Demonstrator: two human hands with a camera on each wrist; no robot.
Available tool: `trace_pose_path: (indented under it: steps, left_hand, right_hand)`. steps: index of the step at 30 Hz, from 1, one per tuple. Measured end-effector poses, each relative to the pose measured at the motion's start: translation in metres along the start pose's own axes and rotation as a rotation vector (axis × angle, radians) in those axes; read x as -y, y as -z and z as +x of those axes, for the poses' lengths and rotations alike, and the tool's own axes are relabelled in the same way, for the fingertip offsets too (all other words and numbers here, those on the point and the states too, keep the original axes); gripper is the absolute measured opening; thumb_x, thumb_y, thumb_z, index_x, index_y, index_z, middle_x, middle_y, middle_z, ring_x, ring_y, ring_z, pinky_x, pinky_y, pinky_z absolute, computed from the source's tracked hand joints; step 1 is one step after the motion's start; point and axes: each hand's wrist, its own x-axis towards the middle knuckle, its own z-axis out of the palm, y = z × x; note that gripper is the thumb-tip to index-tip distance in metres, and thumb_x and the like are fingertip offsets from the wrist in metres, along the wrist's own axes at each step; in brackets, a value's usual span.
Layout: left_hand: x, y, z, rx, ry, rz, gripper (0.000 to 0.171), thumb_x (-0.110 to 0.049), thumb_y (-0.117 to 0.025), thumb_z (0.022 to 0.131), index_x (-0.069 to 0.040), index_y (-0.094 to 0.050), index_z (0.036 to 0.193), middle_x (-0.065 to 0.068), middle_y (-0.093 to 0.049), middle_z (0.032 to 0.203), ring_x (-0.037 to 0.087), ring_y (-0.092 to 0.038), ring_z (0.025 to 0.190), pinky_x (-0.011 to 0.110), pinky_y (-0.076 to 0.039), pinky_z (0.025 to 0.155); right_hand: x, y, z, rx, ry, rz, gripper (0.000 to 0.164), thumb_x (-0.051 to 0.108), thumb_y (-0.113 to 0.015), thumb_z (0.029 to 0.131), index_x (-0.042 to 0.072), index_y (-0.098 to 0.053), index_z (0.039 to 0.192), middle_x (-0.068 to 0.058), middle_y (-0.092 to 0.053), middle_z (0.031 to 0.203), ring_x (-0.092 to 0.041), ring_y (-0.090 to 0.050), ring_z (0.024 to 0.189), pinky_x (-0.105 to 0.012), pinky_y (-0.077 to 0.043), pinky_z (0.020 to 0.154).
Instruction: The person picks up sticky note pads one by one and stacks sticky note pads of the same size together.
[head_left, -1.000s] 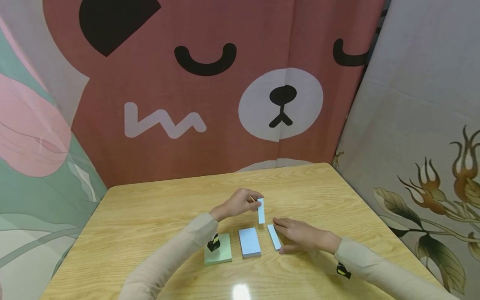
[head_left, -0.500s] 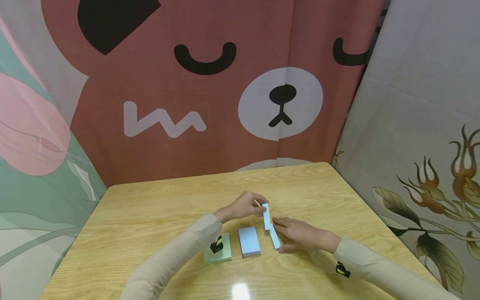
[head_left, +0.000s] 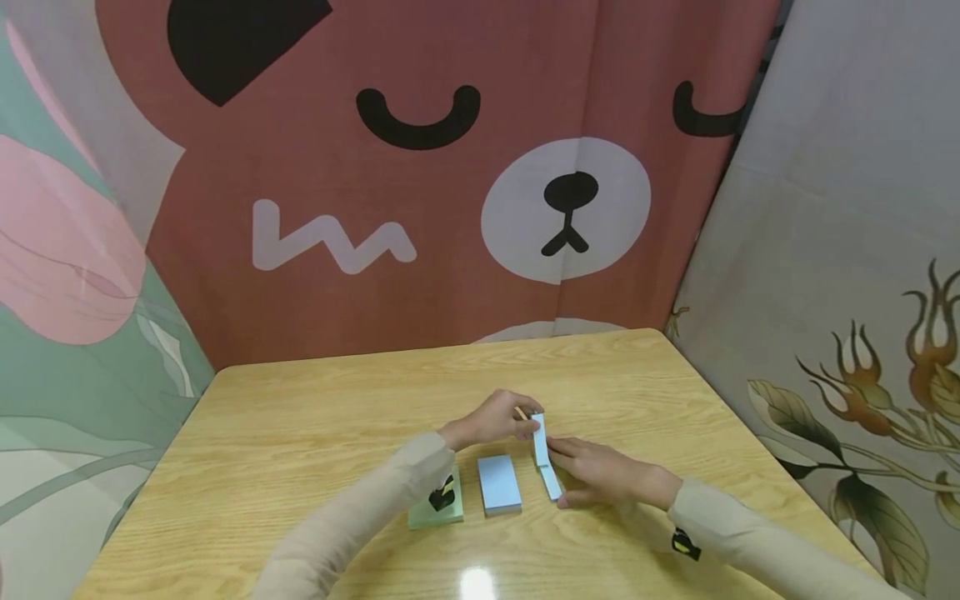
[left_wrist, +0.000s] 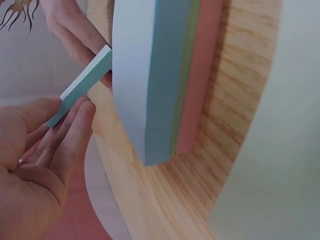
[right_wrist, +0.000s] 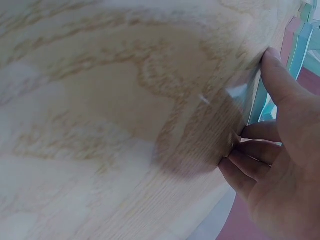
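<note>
My left hand (head_left: 497, 417) pinches the far end of a narrow light-blue sticky note pad (head_left: 538, 442), thumb on one side and fingers on the other. In the left wrist view this pad (left_wrist: 82, 85) slants up. Its near end overlaps a second narrow light-blue pad (head_left: 552, 485) that lies on the table. My right hand (head_left: 600, 471) rests along that second pad's right side, thumb by the near end and fingers by the far end. In the right wrist view the fingertips (right_wrist: 270, 54) are right at its edge.
Left of the strips stands a wider blue note pad (head_left: 499, 483), with green and pink layers under the blue in the left wrist view. A green square note pad (head_left: 437, 517) lies farther left, partly under my left sleeve. Wooden table (head_left: 337, 400); printed curtains (head_left: 420, 292) behind.
My left hand has moved right and toward me with the narrow pad, so that pad now overlaps the far end of the lying one. My right hand stays in place.
</note>
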Motion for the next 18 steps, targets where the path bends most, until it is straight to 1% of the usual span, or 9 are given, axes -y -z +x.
trace_pose_path:
  steps: [5,8,12,18]
  left_hand:
    - [0.0025,-0.0029,0.0013,0.008,-0.002,0.056,0.035,-0.006,-0.064,0.096,0.007,-0.06,0.129,0.014,-0.069,0.101,0.027,-0.072,0.079,0.027,-0.057,0.067]
    - [0.0033,-0.004,0.0012,0.014,-0.01,0.134,0.035,-0.01,-0.065,0.097,0.005,-0.061,0.128,0.012,-0.07,0.102,0.018,-0.071,0.081,0.021,-0.055,0.068]
    - [0.0032,-0.0047,0.0001,0.022,-0.014,0.228,0.034,-0.017,-0.068,0.095,0.003,-0.065,0.124,0.007,-0.072,0.103,0.006,-0.066,0.085,0.018,-0.052,0.072]
    - [0.0032,-0.0076,-0.0012,0.074,-0.039,0.283,0.028,-0.02,-0.069,0.095,-0.002,-0.072,0.116,0.001,-0.072,0.105,0.003,-0.065,0.087,0.018,-0.051,0.074]
  right_hand:
    - [-0.0003,-0.0005,0.0001,0.0,-0.001,0.002,0.081,0.049,-0.058,0.096,-0.011,-0.037,0.147,-0.029,-0.033,0.151,-0.04,-0.042,0.133,-0.05,-0.043,0.101]
    - [-0.0005,-0.0011,0.0005,-0.003,0.0,0.004,0.08,0.048,-0.059,0.096,-0.009,-0.037,0.147,-0.028,-0.033,0.152,-0.04,-0.041,0.134,-0.051,-0.042,0.102]
    - [-0.0011,-0.0022,0.0006,0.0,-0.005,-0.002,0.081,0.05,-0.058,0.096,-0.008,-0.037,0.147,-0.028,-0.033,0.152,-0.041,-0.04,0.135,-0.051,-0.042,0.103]
    - [-0.0021,-0.0036,0.0007,-0.01,0.002,0.006,0.081,0.049,-0.059,0.096,-0.007,-0.034,0.149,-0.027,-0.03,0.154,-0.039,-0.04,0.135,-0.05,-0.043,0.102]
